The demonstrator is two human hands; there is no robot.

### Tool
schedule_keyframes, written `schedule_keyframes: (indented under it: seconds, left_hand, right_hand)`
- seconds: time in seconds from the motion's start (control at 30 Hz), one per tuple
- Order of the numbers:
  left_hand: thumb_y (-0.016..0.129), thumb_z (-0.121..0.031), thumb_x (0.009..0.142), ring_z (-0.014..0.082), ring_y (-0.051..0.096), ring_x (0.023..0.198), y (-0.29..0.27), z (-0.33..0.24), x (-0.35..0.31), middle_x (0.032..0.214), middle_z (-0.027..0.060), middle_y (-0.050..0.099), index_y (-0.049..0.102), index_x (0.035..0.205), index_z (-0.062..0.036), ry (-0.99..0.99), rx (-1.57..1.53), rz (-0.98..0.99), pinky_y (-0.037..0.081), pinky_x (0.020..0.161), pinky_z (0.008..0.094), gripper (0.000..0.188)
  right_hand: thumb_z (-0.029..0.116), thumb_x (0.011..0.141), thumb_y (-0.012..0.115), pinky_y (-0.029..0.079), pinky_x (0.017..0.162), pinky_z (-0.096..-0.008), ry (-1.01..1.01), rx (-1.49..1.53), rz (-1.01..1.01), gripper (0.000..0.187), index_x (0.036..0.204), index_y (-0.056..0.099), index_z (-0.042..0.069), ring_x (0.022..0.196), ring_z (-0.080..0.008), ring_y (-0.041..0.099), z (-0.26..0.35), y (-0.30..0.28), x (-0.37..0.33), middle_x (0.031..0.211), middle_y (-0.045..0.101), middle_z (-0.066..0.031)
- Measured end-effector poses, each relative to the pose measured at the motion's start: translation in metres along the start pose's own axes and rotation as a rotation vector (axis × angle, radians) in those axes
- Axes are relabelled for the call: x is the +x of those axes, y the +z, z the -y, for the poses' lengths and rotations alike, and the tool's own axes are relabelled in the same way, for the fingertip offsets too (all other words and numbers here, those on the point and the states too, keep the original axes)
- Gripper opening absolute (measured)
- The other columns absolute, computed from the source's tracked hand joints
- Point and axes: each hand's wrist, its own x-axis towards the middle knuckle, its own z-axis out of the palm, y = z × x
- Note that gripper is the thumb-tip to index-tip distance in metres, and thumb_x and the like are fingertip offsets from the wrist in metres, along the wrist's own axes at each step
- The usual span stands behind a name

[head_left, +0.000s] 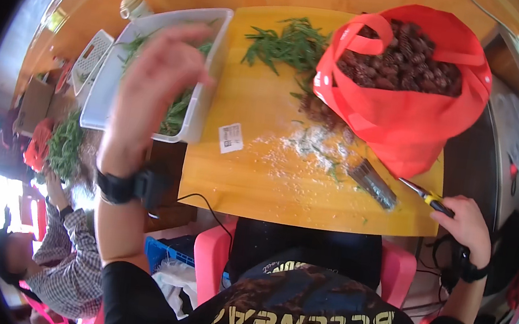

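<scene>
My left hand (168,63) is raised over the white plastic bin (209,84). It is blurred by motion, but its fingers look apart, with nothing visible in them. Green artificial sprigs (178,113) lie in the bin, partly covered by my hand and forearm. At the table's right edge, my right hand (469,223) is closed around needle-nose pliers (427,195) with yellow and black handles. Their tip points up and left, close to a bundle of thin dark wires (373,184) on the tabletop.
A red bag (382,115) full of pine cones (408,60) stands at the back right of the yellow table (250,187). Green sprigs (291,39), white flakes (316,146) and a small label (230,138) lie on it. Another person (66,255) works at the left.
</scene>
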Motion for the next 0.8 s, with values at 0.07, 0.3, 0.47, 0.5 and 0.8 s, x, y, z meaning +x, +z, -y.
schedule_keyframes:
  seconds: [0.07, 0.3, 0.47, 0.5, 0.8]
  left_hand:
    - [0.054, -0.009, 0.087, 0.0135, 0.056, 0.09, 0.041, 0.013, -0.011, 0.095, 0.0044, 0.056, 0.048, 0.123, -0.0032, -0.099, 0.09, 0.162, 0.045, 0.083, 0.0262, 0.037]
    - [0.055, -0.014, 0.089, 0.015, 0.053, 0.104, 0.127, 0.066, -0.02, 0.115, 0.0064, 0.054, 0.045, 0.125, -0.0058, -0.112, 0.211, 0.563, 0.046, 0.085, 0.0297, 0.038]
    - [0.055, -0.017, 0.09, 0.0164, 0.055, 0.099, 0.151, 0.087, -0.016, 0.11, 0.0077, 0.057, 0.047, 0.123, -0.0053, -0.097, 0.246, 0.601, 0.046, 0.083, 0.0297, 0.036]
    - [0.055, -0.019, 0.089, 0.0206, 0.058, 0.092, 0.152, 0.091, -0.012, 0.101, 0.0113, 0.059, 0.049, 0.119, -0.003, -0.068, 0.188, 0.529, 0.047, 0.078, 0.0313, 0.035]
    - [0.062, -0.017, 0.079, 0.0353, 0.056, 0.091, 0.15, 0.154, 0.03, 0.101, 0.0203, 0.056, 0.051, 0.106, 0.0, 0.053, 0.518, 0.212, 0.045, 0.081, 0.0428, 0.033]
  right_hand:
    - [0.025, 0.071, 0.067, 0.041, 0.058, -0.0432, 0.004, 0.034, -0.006, 0.03, 0.068, 0.055, -0.002, 0.066, -0.038, 0.053, -0.004, 0.008, 0.002, 0.065, 0.052, -0.0202]
    - [0.024, 0.064, 0.07, 0.044, 0.076, -0.0405, -0.095, -0.012, 0.047, 0.029, 0.07, 0.055, 0.0, 0.084, -0.0359, 0.054, -0.023, 0.035, 0.0, 0.074, 0.057, -0.0174]
    - [0.02, 0.057, 0.074, 0.043, 0.081, -0.0385, -0.089, -0.017, 0.119, 0.029, 0.07, 0.054, 0.002, 0.091, -0.034, 0.052, -0.023, 0.035, 0.0, 0.076, 0.058, -0.0149]
    - [0.019, 0.054, 0.076, 0.042, 0.081, -0.0385, -0.104, -0.008, 0.092, 0.031, 0.069, 0.054, 0.003, 0.091, -0.0342, 0.052, -0.026, 0.038, 0.0, 0.075, 0.057, -0.0139]
    - [0.011, 0.061, 0.073, 0.045, 0.079, -0.0391, -0.183, -0.079, -0.112, 0.024, 0.078, 0.056, 0.004, 0.092, -0.0318, 0.055, 0.0, 0.041, 0.014, 0.078, 0.058, -0.0114]
